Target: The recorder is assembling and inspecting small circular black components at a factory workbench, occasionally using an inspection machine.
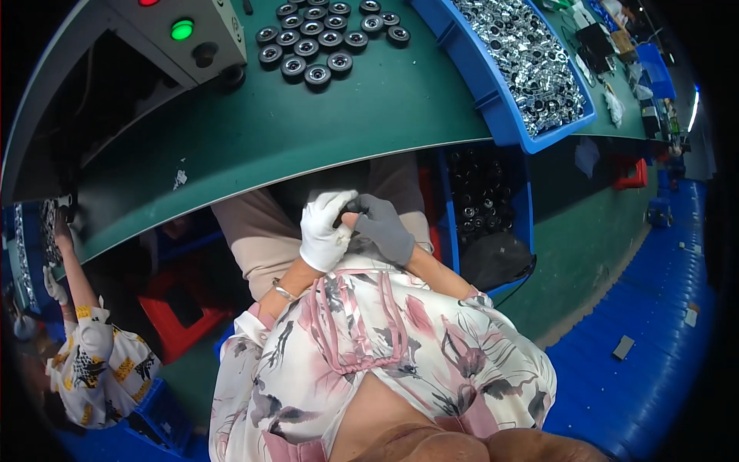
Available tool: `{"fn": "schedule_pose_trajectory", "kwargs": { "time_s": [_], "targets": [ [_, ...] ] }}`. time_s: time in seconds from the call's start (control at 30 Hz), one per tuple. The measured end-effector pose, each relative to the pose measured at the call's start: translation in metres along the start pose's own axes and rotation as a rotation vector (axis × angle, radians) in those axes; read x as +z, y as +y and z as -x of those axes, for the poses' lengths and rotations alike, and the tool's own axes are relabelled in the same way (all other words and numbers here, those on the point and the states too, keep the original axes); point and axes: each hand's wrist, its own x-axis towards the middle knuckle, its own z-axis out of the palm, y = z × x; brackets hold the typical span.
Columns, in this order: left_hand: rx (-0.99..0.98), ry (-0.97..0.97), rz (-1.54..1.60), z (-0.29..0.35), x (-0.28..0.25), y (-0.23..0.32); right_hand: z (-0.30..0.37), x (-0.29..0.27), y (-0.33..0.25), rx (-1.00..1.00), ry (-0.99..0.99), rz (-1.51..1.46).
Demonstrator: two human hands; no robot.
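My left hand, in a white glove, and my right hand, in a grey glove, meet over my lap just below the edge of the green workbench. Together they clasp a small dark round part, mostly hidden between the fingers. On the bench above stands a group of several black round wheel-like parts. A blue bin full of shiny metal parts sits at the upper right.
A grey control box with a lit green button stands on the bench at the upper left. A second blue bin of dark parts hangs under the bench. A red stool and another person in a patterned top are at the left.
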Motion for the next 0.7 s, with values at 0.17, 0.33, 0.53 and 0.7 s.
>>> {"fn": "schedule_pose_trajectory", "kwargs": {
  "time_s": [0.17, 0.33, 0.53, 0.7],
  "targets": [
    [-0.027, -0.068, 0.027, -0.003, 0.004, -0.002, 0.001, -0.005, 0.007, -0.013, 0.047, -0.022],
    [-0.130, -0.045, 0.072, -0.001, 0.010, 0.001, 0.002, -0.005, 0.002, -0.009, 0.013, -0.125],
    [-0.134, -0.060, 0.041, -0.003, 0.006, 0.001, 0.001, -0.003, 0.012, 0.105, -0.046, -0.504],
    [-0.083, -0.109, -0.091, -0.001, 0.010, -0.004, -0.002, -0.014, 0.014, 0.208, -0.090, -0.348]
  ]
}}
